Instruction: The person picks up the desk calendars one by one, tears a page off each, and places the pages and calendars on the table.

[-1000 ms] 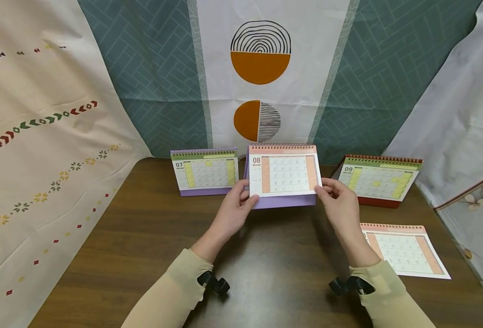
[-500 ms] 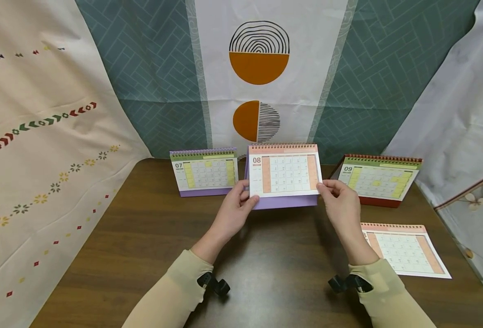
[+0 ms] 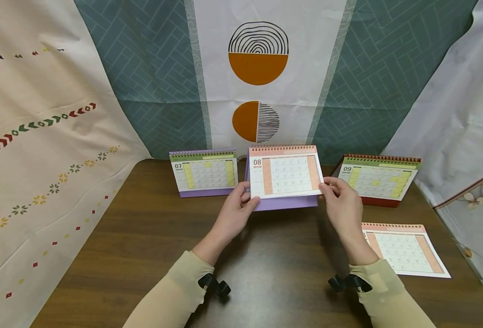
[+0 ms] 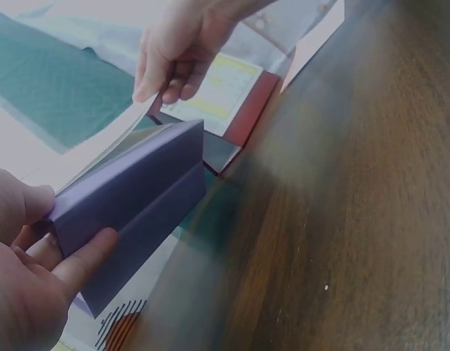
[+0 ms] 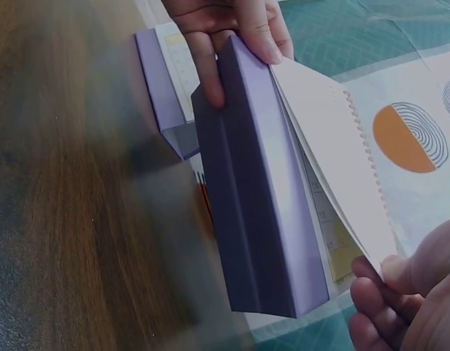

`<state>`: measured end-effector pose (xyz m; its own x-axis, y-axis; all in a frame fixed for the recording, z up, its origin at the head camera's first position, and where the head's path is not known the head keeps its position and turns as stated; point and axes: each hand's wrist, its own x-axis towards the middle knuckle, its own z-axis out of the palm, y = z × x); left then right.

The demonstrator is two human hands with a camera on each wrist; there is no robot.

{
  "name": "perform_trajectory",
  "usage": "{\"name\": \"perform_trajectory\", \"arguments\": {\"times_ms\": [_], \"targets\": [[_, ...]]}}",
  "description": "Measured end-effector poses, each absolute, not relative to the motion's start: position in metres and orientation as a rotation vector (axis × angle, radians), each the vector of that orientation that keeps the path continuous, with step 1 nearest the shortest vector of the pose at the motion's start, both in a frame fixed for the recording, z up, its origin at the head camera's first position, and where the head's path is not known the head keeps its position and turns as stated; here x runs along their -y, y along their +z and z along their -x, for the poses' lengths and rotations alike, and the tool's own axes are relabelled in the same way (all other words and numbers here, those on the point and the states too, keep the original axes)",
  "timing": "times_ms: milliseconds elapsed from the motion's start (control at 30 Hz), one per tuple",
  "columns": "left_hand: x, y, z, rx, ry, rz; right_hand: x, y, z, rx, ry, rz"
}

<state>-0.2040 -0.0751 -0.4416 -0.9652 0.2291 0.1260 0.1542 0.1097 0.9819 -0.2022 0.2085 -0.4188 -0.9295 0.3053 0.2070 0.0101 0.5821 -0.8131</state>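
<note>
A purple desk calendar is held up in the middle, with a peach-banded "08" page at its front. My left hand grips its left side, thumb in front, fingers reaching under the purple base. At the page's lower right corner, my right hand pinches white sheets between thumb and fingers. On that side the sheets stand away from the purple board, and a page with a yellow strip shows in the gap.
A "07" calendar with a purple base stands at left. A "09" calendar with a dark red base stands at right. Another peach-banded sheet lies flat on the wooden table, partly behind my right forearm. Fabric hangs behind.
The "08" page has tilted slightly and its top edge has dropped a little. My right hand has shifted slightly right with the page corner; my left hand keeps its grip.
</note>
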Motion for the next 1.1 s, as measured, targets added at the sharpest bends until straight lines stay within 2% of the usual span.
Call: {"name": "perform_trajectory", "arguments": {"times_ms": [433, 700, 867, 1100], "targets": [[0.074, -0.442, 0.203, -2.291, 2.017, -0.427, -0.207, -0.421, 0.200, 2.425, 1.102, 0.212], [0.073, -0.442, 0.202, -2.283, 2.000, -0.431, -0.213, -0.406, 0.199, 2.421, 1.616, 0.190], [0.073, -0.444, 0.203, -2.261, 2.010, -0.453, -0.219, -0.401, 0.200, 2.439, 1.633, 0.168], [0.072, -0.444, 0.203, -2.252, 2.015, -0.460, -0.221, -0.400, 0.200, 2.457, 1.635, 0.283]]}}
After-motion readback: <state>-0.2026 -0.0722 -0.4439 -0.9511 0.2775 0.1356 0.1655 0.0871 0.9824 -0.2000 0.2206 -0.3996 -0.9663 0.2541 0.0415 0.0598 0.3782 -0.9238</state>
